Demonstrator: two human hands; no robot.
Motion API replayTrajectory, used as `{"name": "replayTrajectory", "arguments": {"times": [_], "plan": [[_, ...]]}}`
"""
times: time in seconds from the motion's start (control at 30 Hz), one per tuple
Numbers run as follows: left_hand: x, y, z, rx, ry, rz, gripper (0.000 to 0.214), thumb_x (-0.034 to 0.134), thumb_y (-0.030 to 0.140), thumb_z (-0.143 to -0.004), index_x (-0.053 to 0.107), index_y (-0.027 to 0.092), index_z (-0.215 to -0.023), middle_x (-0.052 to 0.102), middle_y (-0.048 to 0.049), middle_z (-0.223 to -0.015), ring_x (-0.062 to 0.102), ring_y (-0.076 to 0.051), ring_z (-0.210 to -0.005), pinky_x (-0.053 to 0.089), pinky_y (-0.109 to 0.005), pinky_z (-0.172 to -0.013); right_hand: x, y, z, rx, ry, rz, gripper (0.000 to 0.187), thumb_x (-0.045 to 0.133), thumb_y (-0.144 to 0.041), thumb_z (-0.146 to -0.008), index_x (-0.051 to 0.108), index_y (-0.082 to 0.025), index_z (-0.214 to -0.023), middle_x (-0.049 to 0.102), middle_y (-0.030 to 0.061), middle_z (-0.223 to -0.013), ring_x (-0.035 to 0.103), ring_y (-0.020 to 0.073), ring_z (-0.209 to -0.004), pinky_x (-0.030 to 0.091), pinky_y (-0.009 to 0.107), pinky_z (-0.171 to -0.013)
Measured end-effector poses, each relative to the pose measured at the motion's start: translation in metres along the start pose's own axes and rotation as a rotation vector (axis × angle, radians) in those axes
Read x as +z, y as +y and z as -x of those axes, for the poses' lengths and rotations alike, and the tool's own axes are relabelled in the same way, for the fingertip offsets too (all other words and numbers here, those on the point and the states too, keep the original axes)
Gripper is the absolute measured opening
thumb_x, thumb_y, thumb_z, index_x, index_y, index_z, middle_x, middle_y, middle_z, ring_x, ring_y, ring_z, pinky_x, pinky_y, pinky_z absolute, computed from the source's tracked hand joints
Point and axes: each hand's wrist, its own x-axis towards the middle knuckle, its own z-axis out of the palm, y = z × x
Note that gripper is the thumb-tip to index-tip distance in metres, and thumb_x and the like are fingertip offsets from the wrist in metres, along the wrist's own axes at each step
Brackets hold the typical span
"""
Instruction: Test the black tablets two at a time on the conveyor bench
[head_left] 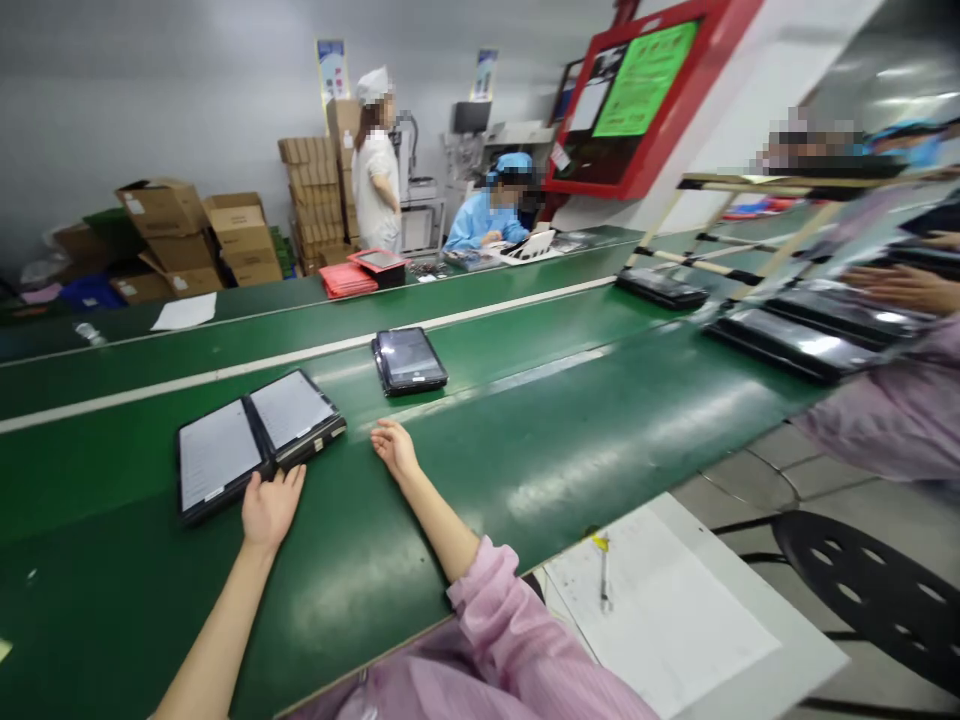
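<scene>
My left hand (274, 508) is at the near edge of two side-by-side stacks of tablets, its fingers stretched out against their dark edge where they meet. White screens face up on the left tablet (217, 455) and the right tablet (292, 408). Over the green work surface (450, 490), my right hand (394, 448) hangs with loosely bent fingers and nothing in it. Just beyond it lies another small stack, topped by a dark-screened tablet (410, 357). Whether my left fingertips press on the tablets or only rest there is hard to tell.
On the right, a co-worker's hand (904, 290) is over more tablets (795, 340) beside a wooden-framed rack (780, 260). A white side table (675, 600) carries paper and a pen (604, 570). Nearby is a black stool (870, 580). Red cases (347, 280) lie across the line.
</scene>
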Motion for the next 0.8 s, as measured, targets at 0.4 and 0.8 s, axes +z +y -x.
{"name": "replayTrajectory", "arguments": {"times": [0.4,0.8], "plan": [[-0.067,-0.062,0.167,-0.185,-0.102,0.115,0.016,0.075,0.038,-0.079,0.074,0.025,-0.088,0.069,-0.004,-0.116,0.059,-0.025,-0.122,0.017,-0.053,-0.124,-0.029,-0.028,0.097,-0.478,-0.098,0.417,0.018,0.064,-0.03,-0.081,0.064,-0.02,-0.096,0.067,0.0007,-0.081,0.061,0.0165,-0.077,0.049,0.03,-0.076],[-0.121,-0.022,0.226,-0.561,-0.301,-0.285,0.044,0.057,0.054,-0.095,0.058,0.038,-0.135,0.041,-0.0018,-0.158,0.037,-0.026,-0.146,0.009,-0.053,-0.124,-0.013,-0.024,0.169,-0.752,-0.769,1.322,0.02,0.048,-0.016,-0.096,0.063,-0.02,-0.109,0.066,0.0118,-0.11,0.059,0.0253,-0.103,0.049,0.041,-0.088]]}}
